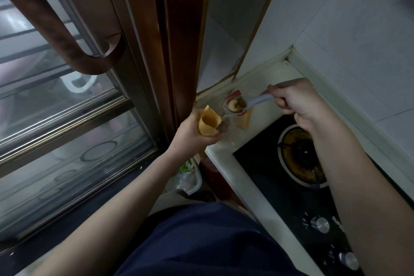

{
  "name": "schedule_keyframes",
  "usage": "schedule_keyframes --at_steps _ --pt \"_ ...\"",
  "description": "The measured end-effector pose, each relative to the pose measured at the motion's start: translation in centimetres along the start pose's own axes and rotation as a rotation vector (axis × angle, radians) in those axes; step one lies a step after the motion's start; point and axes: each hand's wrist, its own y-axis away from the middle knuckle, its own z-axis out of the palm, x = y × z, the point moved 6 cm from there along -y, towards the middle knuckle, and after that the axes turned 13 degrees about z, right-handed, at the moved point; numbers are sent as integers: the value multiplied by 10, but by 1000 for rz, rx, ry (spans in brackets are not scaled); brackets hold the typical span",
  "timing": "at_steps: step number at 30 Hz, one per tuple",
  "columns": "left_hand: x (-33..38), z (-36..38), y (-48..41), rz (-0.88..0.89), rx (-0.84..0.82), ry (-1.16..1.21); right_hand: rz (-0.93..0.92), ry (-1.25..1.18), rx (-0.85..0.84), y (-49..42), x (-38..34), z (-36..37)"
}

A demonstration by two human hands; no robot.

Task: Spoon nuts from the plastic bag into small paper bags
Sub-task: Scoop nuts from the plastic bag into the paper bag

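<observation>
My left hand [192,134] grips a small yellow-brown paper bag [209,123], held upright with its mouth open. My right hand [293,101] holds the handle of a white spoon [248,102]. The spoon's bowl carries a cashew [233,105] and other nuts, a short way to the right of the bag's mouth. Under the spoon lies a clear plastic bag [230,129] with a red part, partly hidden by spoon and paper bag. Another flat paper bag [246,120] lies on the counter beside it.
A black gas hob [289,188] with a burner [300,154] and knobs fills the white counter [237,177] at the right. A brown sliding door frame [170,51] stands at the left. A container with scraps [188,177] sits below the counter edge. Tiled wall behind.
</observation>
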Motion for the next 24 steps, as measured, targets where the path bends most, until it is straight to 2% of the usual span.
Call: schedule_keyframes --at_steps 3,9,14,18,24 --pt "7 2 0 44 -16 -27 -116 155 -10 18 -10 17" --pt "12 3 -1 57 0 -39 -421 567 86 51 -31 41" --pt "11 4 -1 41 -5 -23 -646 738 103 71 -39 52" --pt "8 3 1 37 -5 -28 -674 740 173 68 -39 44" --pt "-1 -2 3 -17 12 -55 -593 634 326 42 -40 11"
